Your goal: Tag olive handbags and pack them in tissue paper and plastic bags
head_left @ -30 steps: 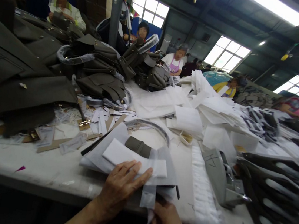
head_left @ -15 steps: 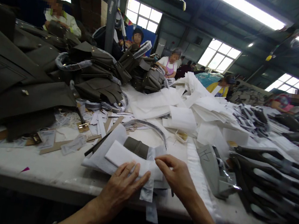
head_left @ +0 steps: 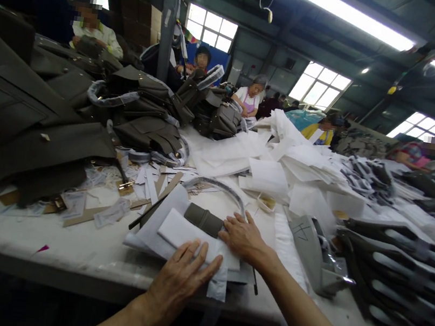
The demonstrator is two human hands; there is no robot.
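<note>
On the near edge of the table lies a dark handbag [head_left: 204,219] partly covered with white foam sheet [head_left: 186,233]. Its wrapped handle [head_left: 218,183] arches up behind it. My left hand [head_left: 180,272] rests on the foam, fingers stretched out. Flat across the right side of the bag lies my right hand [head_left: 245,238], its fingers extended over the upper end of a clear tape strip [head_left: 218,280]. The strip's lower end hangs past the foam at the front. Part of the bag under my right hand is hidden.
Dark bags [head_left: 26,102] pile up at left; white foam sheets [head_left: 284,151] heap at the back. Scraps [head_left: 153,183] litter the table [head_left: 97,254]. A grey bag piece [head_left: 309,247] and stacked dark bag parts [head_left: 393,271] lie right. Several people sit beyond.
My right hand has gone from a raised pinch by the tape's upper end to lying flat over it. My left hand has stayed on the foam. The view has shifted slightly.
</note>
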